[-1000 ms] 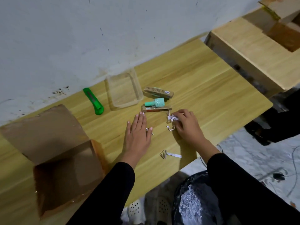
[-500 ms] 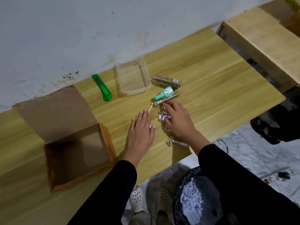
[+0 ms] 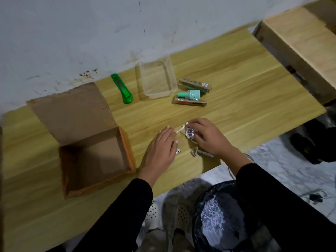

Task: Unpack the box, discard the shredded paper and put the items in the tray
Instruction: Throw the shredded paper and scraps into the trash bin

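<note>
An open cardboard box [image 3: 94, 160] sits on the wooden table [image 3: 245, 84] at the left with nothing visible inside. A clear plastic tray [image 3: 156, 79] stands near the wall. Right of it lie two slim brown cartons [image 3: 195, 84] [image 3: 190, 101] and a small teal bottle [image 3: 190, 94] between them. My right hand [image 3: 209, 137] is closed over a clump of white shredded paper [image 3: 189, 132] on the table. My left hand [image 3: 161, 150] rests flat beside it, fingers apart. A few loose strips [image 3: 200, 152] lie by the table's front edge.
A green utility knife [image 3: 121, 89] lies left of the tray. A black bin bag [image 3: 218, 215] holding shredded paper stands on the floor below the table edge. A second wooden surface [image 3: 300, 39] stands at the upper right. White perforated shoes [image 3: 154, 213] are under the table.
My right hand has drawn back from the items towards me, gathering the paper clump. The view has shifted, so everything sits lower and further right in the frame.
</note>
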The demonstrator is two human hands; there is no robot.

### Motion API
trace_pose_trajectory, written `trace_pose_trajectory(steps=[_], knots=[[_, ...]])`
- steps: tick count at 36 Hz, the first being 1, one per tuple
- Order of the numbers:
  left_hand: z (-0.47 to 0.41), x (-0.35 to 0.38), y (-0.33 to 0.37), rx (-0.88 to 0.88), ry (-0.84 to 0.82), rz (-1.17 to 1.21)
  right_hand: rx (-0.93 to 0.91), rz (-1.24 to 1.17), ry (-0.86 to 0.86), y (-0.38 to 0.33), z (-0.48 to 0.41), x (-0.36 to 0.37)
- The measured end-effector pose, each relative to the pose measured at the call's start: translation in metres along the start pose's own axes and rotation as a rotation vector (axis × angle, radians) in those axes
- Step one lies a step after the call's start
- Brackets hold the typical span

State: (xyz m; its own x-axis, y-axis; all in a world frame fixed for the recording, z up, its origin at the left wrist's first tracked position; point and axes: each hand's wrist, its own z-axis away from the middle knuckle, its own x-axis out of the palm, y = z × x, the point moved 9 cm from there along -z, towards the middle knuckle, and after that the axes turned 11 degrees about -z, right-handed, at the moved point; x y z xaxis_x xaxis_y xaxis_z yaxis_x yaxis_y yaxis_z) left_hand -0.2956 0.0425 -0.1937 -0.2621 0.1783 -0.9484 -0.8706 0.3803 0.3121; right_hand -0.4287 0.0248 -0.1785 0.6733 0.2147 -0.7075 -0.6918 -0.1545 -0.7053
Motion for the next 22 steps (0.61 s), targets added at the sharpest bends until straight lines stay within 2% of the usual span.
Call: trace_pose_trajectory(steps=[5, 9, 12, 16, 22], knots=[[0.009, -0.014, 0.002, -0.022, 0.123, 0.021, 0.071, -0.146, 0.062, 0.003, 0.039, -0.007], [0.018, -0.016, -0.02, -0.25, 0.214, 0.065, 0.108, -0.163, 0.088, 0.008, 0.065, -0.001], [0.021, -0.004, -0.024, -0.342, 0.151, 0.096, 0.122, -0.011, 0.073, 0.012, 0.07, 0.011], [0.019, 0.01, -0.003, -0.257, 0.082, 0.097, 0.146, 0.135, 0.025, 0.012, 0.064, 0.026], [0.006, 0.002, 0.031, -0.084, 0.03, 0.313, 0.171, 0.107, 0.052, 0.01, 0.057, 0.031]])
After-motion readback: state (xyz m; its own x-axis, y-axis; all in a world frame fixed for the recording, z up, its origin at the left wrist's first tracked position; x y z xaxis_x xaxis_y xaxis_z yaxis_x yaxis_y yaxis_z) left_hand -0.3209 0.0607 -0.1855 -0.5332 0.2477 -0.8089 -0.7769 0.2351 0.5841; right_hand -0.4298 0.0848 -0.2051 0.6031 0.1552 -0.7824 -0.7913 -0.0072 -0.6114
